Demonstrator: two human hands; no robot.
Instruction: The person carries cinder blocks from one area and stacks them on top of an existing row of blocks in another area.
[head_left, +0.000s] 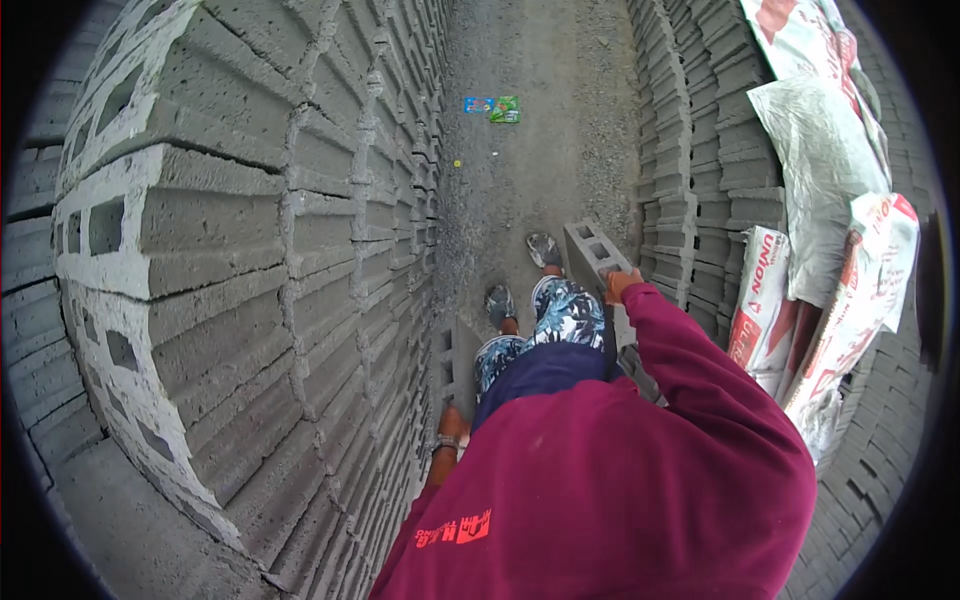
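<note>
At my right side, my right hand (622, 286) is closed on the near end of a grey hollow concrete block (607, 262), whose openings face up. Low on my left, another grey hollow concrete block (464, 362) hangs beside my leg. My left hand (453, 427) is closed at its near end, though the fingertips are partly hidden. Both arms reach down in maroon sleeves, and the blocks are on either side of my patterned shorts.
A tall stack of concrete blocks (215, 215) rises close on my left, and another stack (665, 130) lines the right. White and red paper sacks (825, 170) lie over the right stack. Blue and green wrappers (504, 111) lie on the gravel path (540, 170) ahead.
</note>
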